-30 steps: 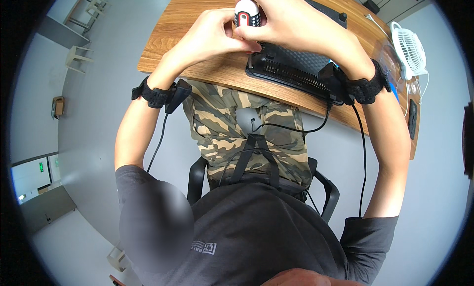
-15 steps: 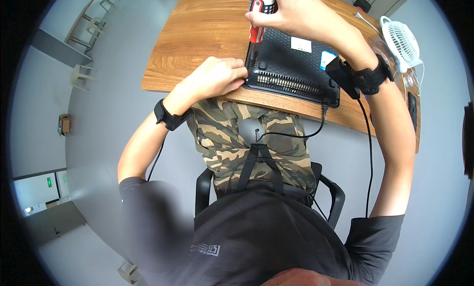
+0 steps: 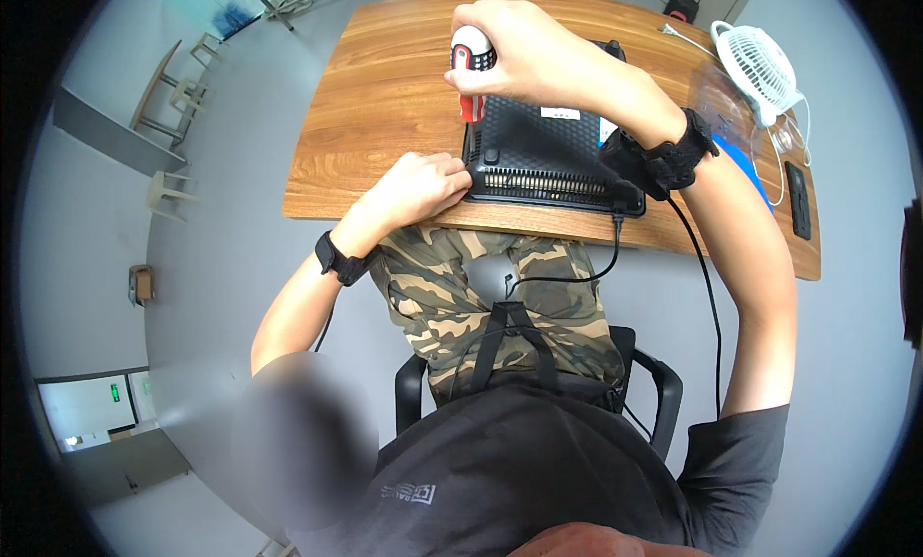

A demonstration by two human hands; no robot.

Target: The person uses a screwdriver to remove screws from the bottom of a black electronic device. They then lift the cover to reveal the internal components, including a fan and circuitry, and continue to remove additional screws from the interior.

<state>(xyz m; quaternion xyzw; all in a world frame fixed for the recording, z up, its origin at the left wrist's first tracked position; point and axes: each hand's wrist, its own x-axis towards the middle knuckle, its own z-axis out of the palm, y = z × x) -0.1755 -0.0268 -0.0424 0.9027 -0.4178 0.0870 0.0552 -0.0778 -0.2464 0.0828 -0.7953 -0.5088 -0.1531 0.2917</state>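
Note:
A flat black device (image 3: 538, 148) with a textured cover, a row of vents and a round-cornered foot lies near the table's front edge. My right hand (image 3: 514, 48) is wrapped round the handle of a screwdriver (image 3: 469, 91), red, white and black, held upright over the device's left side. Its tip is too hard to see to tell whether it touches a screw. My left hand (image 3: 430, 185) has its fingers curled against the device's near left corner; the fingertips are partly hidden. A black cable (image 3: 615, 240) runs from the device's near right edge toward my lap.
The wooden table (image 3: 375, 86) carries a white fan (image 3: 760, 72) with its cord, clear plastic, a blue item (image 3: 742, 168) and a black oblong object (image 3: 797, 200) at the right. My right forearm passes above the device. Stools (image 3: 171, 194) stand far left.
The view has tilted, so the table and device appear lower. My right hand still grips the screwdriver over the device's left side, and my left hand stays at the corner.

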